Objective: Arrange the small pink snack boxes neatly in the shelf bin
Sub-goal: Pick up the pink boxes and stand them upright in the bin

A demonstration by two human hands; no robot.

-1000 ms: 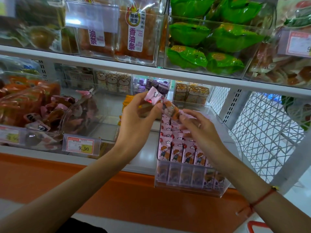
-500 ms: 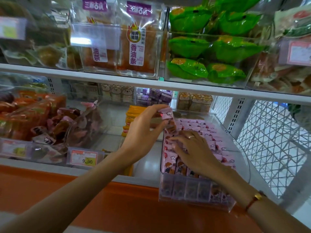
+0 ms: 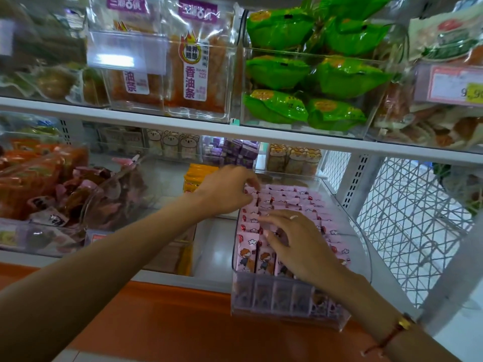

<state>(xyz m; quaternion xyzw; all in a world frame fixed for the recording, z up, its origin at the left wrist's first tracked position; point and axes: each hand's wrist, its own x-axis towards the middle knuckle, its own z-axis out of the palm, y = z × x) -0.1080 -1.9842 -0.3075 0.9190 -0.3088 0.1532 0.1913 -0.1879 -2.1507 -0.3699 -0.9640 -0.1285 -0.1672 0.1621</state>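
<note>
Several rows of small pink snack boxes (image 3: 295, 198) with a cartoon child print stand upright in a clear shelf bin (image 3: 287, 301) on the lower shelf. My left hand (image 3: 227, 190) reaches over the bin's back-left corner, where its thumb and curled fingers pinch a pink box down among the back rows. My right hand (image 3: 295, 239), with a ring and a red bracelet, lies on the middle and front rows, its fingers spread and touching the box tops. It hides the boxes beneath it.
A narrow bin of yellow packs (image 3: 198, 173) stands just left of the pink bin. A clear bin of red and pink sweets (image 3: 65, 194) is further left. Purple and bear-print boxes (image 3: 240, 150) sit behind. Green packets (image 3: 308, 74) fill the upper shelf. A white mesh panel (image 3: 407, 220) closes the right side.
Both hands came down from above the bin with a pink box. My left hand has lowered it into the back-left rows, and my right hand has spread flat on the boxes.
</note>
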